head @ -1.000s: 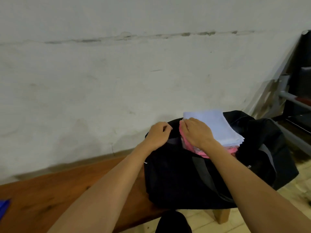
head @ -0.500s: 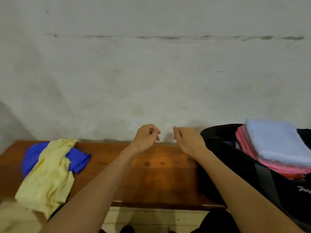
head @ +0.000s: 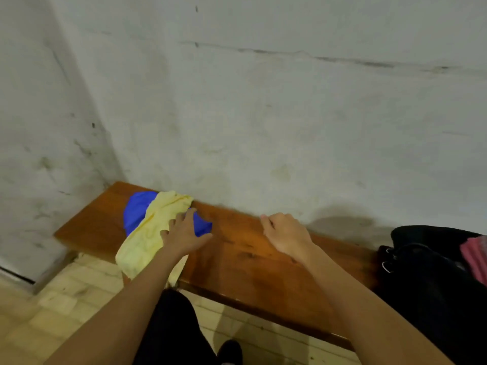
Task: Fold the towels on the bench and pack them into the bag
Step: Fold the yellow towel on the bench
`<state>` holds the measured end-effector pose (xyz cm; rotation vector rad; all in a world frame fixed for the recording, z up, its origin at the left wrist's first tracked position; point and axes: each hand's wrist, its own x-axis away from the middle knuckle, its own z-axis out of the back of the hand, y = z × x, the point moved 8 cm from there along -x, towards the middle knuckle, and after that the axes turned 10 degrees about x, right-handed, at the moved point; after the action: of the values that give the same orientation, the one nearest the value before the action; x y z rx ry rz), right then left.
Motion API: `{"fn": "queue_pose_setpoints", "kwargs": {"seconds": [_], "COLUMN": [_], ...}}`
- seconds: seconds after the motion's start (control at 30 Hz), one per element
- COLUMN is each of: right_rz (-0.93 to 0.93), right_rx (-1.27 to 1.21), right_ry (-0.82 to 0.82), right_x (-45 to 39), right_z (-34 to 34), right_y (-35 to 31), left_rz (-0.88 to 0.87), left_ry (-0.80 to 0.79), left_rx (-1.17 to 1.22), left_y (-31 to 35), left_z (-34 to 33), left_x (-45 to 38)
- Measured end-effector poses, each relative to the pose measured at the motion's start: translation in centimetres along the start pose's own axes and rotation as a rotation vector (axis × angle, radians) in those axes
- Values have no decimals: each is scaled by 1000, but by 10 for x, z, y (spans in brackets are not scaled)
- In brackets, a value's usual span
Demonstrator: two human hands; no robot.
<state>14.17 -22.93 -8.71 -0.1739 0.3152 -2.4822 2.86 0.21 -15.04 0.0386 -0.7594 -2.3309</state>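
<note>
Two towels mid-left on bench (head: 250, 262): yellow towel (head: 150, 233) over blue towel (head: 137, 209), partly hiding it. Left hand (head: 184, 234) spread flat on them. Right hand (head: 286, 233) relaxed, empty. Bag (head: 432, 280) cut off right; pink towels (head: 474, 256) barely visible. No readable writing.

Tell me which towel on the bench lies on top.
The yellow towel. It drapes across the blue towel and hangs over the front edge of the bench; the left hand rests on it. The blue one lies underneath.

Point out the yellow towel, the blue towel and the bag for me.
yellow towel (head: 147, 235): head view, middle of its crumpled cloth.
blue towel (head: 137, 209): head view, left exposed part.
bag (head: 432, 291): head view, black front side.
</note>
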Motion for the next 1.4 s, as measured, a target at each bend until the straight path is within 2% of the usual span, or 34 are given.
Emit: {"fn": "queue_pose_setpoints", "kwargs": {"seconds": [0.17, 0.33, 0.57, 0.77, 0.87, 1.0, 1.23, 1.4], "right_rz": [22, 19, 19, 37, 70, 135, 52, -46], "right_rx": [16, 17, 4, -53, -202, -462, -790, -930], "right_ry": [-37, -72, -92, -109, -139, -204, -102, 66], "right_x": [-9, -13, -11, -5, 0, 9, 14, 20], "right_z": [-17, -29, -32, -33, -33, -32, -10, 2], "right_y": [-24, -30, -32, -46, -56, -70, -62, -21], "left_rz": [213, 81, 187, 57, -143, -321, -332, -428], "left_ry": [37, 206, 507, 593, 460, 149, -371, -556], "left_rx": [-58, 59, 568, 795, 884, 882, 984, 1022], "left_y": [-73, -83, -80, -30, 11, 71, 134, 168], "left_z": [6, 25, 64, 103, 114, 113, 77, 65], "left_x": [4, -9, 2, 18, 22, 39, 69, 92]}}
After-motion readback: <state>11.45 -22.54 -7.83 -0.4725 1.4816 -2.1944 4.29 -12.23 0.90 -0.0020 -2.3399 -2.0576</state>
